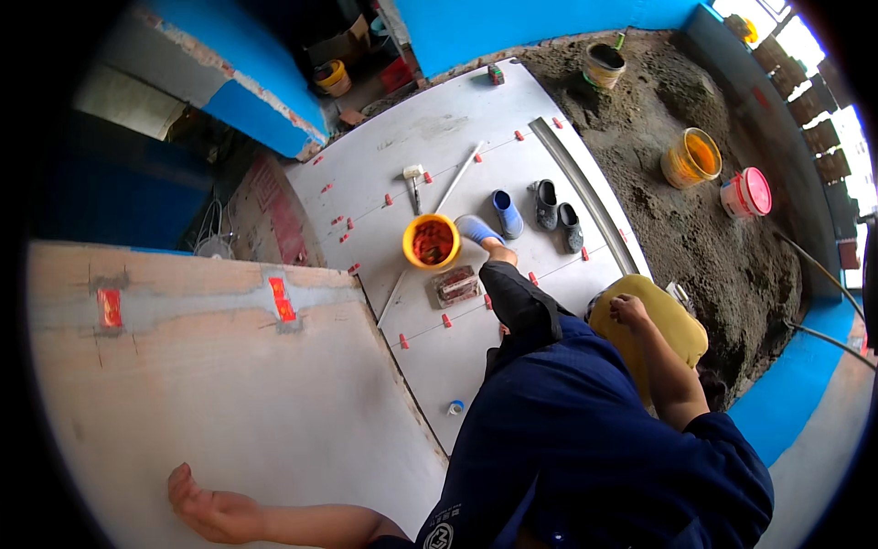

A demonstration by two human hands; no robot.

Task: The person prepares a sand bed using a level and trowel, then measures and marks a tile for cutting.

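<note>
My left hand (215,506) hangs at the lower left in front of the pale wall panel (183,393), fingers loosely curled and apart from the thumb, nothing visible in it. My right hand (629,312) is closed with nothing visible in it, over a yellow rounded thing (668,334) like a seat or cushion; whether it touches is unclear. Ahead of me on the light tiled floor (402,133) stands a yellow bucket (432,242) with small red pieces inside. Beside it lies a clear pack of red pieces (456,286). Red wedges (446,320) sit along the tile joints.
A white-headed mallet (413,174), a white rod (460,176), a blue boot (506,215), dark shoes (546,205) and a tape roll (455,407) lie on the tiles. A long metal straightedge (576,178) borders rough mortar (722,256) with a yellow bucket (691,158) and pink-lidded pail (747,193).
</note>
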